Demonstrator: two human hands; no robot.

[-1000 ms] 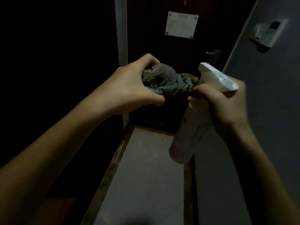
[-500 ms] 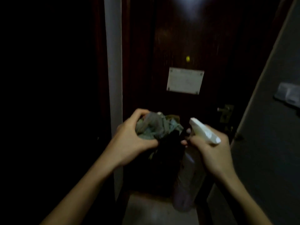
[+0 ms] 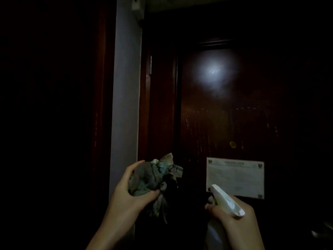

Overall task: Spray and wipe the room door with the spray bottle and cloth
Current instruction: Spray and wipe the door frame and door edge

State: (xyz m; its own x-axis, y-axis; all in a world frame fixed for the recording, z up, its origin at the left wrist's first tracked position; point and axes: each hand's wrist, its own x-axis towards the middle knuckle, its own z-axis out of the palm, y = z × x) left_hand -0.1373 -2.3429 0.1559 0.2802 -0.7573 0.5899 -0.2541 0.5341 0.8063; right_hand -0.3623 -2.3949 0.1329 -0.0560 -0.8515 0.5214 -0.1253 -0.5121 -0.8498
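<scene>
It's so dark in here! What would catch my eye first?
A bright round glare shines high on the dark wooden door, with a pale notice fixed below it. Low in front, the left hand grips a bunched cloth and the right hand holds a white spray bottle, its nozzle toward the door.

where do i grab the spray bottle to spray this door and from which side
Take the spray bottle by the neck just under its white head, coming from the near side, where the grip of the right hand sits. The nozzle points away at the door, so the trigger should lie on the far side, under a forefinger.
</scene>
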